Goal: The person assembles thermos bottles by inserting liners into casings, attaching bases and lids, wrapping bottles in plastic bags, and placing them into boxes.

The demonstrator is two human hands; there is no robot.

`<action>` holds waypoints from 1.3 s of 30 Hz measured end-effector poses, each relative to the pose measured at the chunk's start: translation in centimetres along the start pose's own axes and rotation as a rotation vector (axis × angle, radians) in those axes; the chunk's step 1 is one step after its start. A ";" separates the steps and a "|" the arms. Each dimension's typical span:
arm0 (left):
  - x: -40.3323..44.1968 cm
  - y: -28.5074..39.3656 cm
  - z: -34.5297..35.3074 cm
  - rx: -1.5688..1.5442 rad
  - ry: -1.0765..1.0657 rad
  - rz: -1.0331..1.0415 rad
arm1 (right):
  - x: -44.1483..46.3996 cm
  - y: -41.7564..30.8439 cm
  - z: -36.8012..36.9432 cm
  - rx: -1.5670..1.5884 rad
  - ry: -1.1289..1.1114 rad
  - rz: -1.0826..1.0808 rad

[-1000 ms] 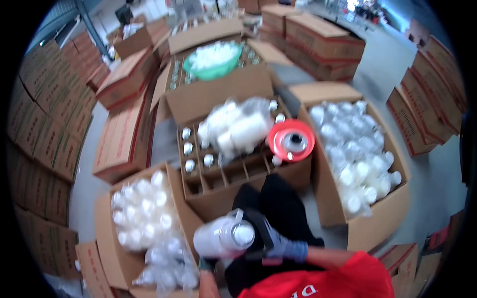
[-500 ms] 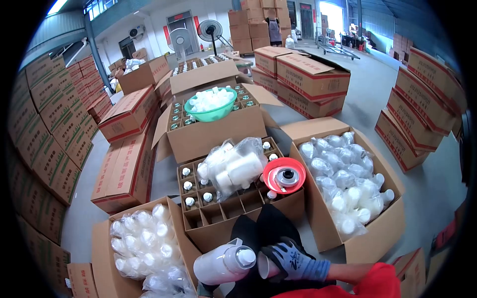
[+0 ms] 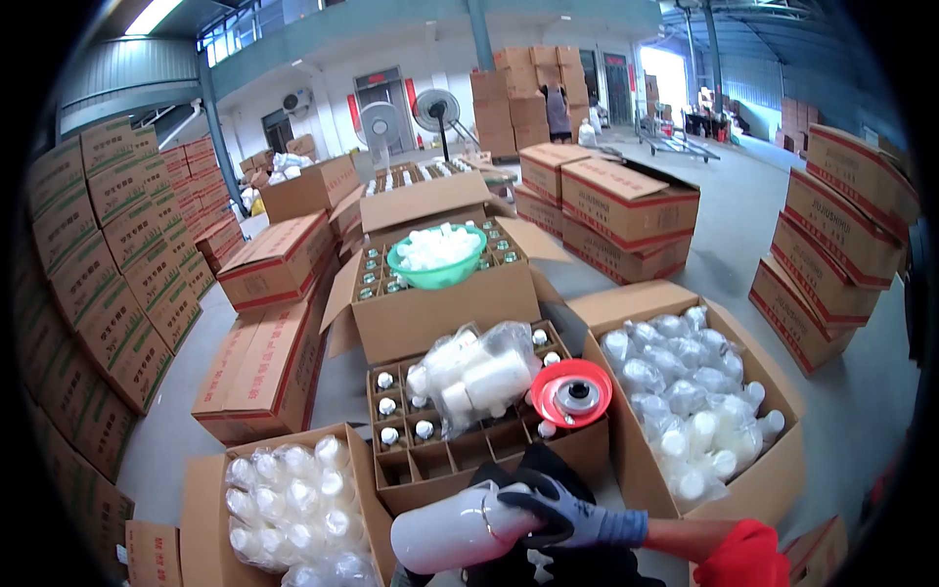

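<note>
A white vacuum flask (image 3: 445,533) lies tilted over my lap, its top end pointing right. My right hand (image 3: 567,514), in a grey-blue glove with dark fingers, is closed around the white cup lid (image 3: 514,520) at that top end. The lid meets the flask's neck, where a thin shiny ring shows. Only a dark bit of my left hand (image 3: 411,577) shows below the flask's base; its fingers are hidden, and it seems to support the flask. Just beyond stands a divided carton (image 3: 489,452) with several white-capped flasks in its cells.
A plastic bag of white parts (image 3: 474,377) and a red funnel-shaped piece (image 3: 548,399) lie on the divided carton. Open cartons of bagged white items flank me, left (image 3: 201,509) and right (image 3: 636,470). A green basin (image 3: 435,274) rests farther back. A person (image 3: 558,108) stands far off.
My right hand has brought the cup lid up from beside the flask onto its top, covering the white stopper. The flask has turned more level. The view has tilted up slightly.
</note>
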State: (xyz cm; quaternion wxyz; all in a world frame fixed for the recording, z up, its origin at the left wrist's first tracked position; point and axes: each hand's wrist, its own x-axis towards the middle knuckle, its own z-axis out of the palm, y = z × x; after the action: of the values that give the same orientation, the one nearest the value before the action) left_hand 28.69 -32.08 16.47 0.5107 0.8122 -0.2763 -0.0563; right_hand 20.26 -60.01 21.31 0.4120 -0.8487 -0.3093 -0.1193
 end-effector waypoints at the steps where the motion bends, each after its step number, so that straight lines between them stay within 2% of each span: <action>1: 0.5 0.7 -0.4 -0.021 -0.003 -0.002 | -1.2 1.5 0.8 0.058 -0.033 0.078; 3: 1.4 1.8 -1.2 -0.055 -0.016 -0.014 | -3.1 3.1 2.2 0.193 -0.067 0.331; 6: 2.3 3.1 -2.3 -0.099 -0.044 -0.046 | -3.0 0.6 2.0 0.263 -0.036 0.501; 8: 2.8 3.4 -2.9 -0.121 -0.077 -0.066 | -3.7 0.2 3.0 0.203 0.095 0.450; 10: 3.2 3.4 -3.6 -0.131 -0.142 -0.088 | -5.5 1.3 4.9 0.096 0.079 0.367; 13: 4.2 2.8 -3.2 -0.104 -0.357 -0.124 | -11.7 3.6 8.5 -0.105 -0.189 0.236; 14: 4.8 2.6 -2.3 -0.076 -0.484 -0.136 | -12.0 3.2 8.6 -0.050 -0.335 0.368; 15: 5.6 2.7 -0.7 0.057 -0.584 -0.049 | -12.1 2.8 8.5 0.013 -0.482 0.502; 16: 6.0 2.3 1.5 0.285 -0.640 0.166 | -11.9 2.6 8.2 0.085 -0.632 0.632; 17: 6.9 5.5 2.6 0.349 -0.735 0.142 | -11.5 2.8 7.7 0.166 -0.783 0.757; 18: 6.8 3.5 4.5 0.417 -0.704 0.278 | -11.3 3.5 7.3 0.260 -0.944 0.877; 19: 7.0 4.6 6.1 0.485 -0.645 0.342 | -11.4 4.0 4.1 0.028 -0.824 0.400; 20: 7.6 4.9 7.7 0.800 -0.661 0.198 | -11.9 4.8 1.3 -0.327 -0.573 -0.011; 21: 6.9 3.7 8.1 0.683 -0.613 0.202 | -10.5 4.2 -0.3 -0.349 -0.362 -0.032; 22: 6.1 2.5 8.4 0.565 -0.568 0.212 | -8.7 4.5 -1.8 -0.187 -0.424 0.478; 23: 7.3 3.5 7.9 0.476 -0.904 0.011 | -6.9 4.8 -3.2 -0.086 -0.377 0.986; 24: 6.5 2.1 8.3 0.392 -0.863 0.036 | -7.0 6.9 -3.7 -0.003 -0.185 1.000; 25: 8.2 0.2 8.4 0.302 -0.841 0.047 | -6.4 13.1 -3.9 -0.073 -0.104 0.942; 27: 8.7 0.5 8.8 0.325 -0.861 0.049 | -7.9 22.6 -2.2 -0.454 0.212 0.676; 29: 9.3 1.3 9.1 0.326 -0.900 0.020 | -3.9 28.6 -3.7 -0.403 0.189 0.846; 31: 10.6 1.8 9.1 0.329 -0.930 -0.005 | -3.0 37.4 -3.8 -0.635 0.086 0.690; 32: 10.2 1.2 9.3 0.222 -0.815 0.022 | -2.1 40.0 -3.6 -0.630 0.103 0.834; 33: 10.4 1.4 9.2 0.254 -0.772 0.059 | -2.3 42.3 -2.6 -0.727 0.066 0.929; 34: 10.1 0.8 9.1 0.319 -0.779 0.126 | -0.6 41.0 -4.1 -0.427 -0.062 1.067; 35: 10.1 1.2 8.6 0.277 -0.710 0.139 | -2.4 46.4 -2.6 -0.533 -0.169 0.944; 36: 10.7 1.9 8.2 0.250 -0.783 0.022 | -3.9 48.9 -0.9 -0.778 -0.060 0.821; 37: 10.9 2.1 7.9 0.346 -0.858 -0.036 | -1.6 44.9 -3.0 -0.669 -0.148 0.948; 38: 10.5 2.3 7.5 0.287 -0.740 -0.010 | -1.4 47.3 -3.1 -0.677 -0.276 0.960; 39: 9.8 2.4 7.2 0.220 -0.631 0.004 | -1.0 46.2 -3.2 -0.671 -0.162 0.837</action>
State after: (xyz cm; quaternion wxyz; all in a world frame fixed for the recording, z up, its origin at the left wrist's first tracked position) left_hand 33.34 -43.55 17.03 0.3090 0.8044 -0.4271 -0.2739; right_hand 48.44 -84.54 -5.99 0.1054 -0.9909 0.0794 0.0282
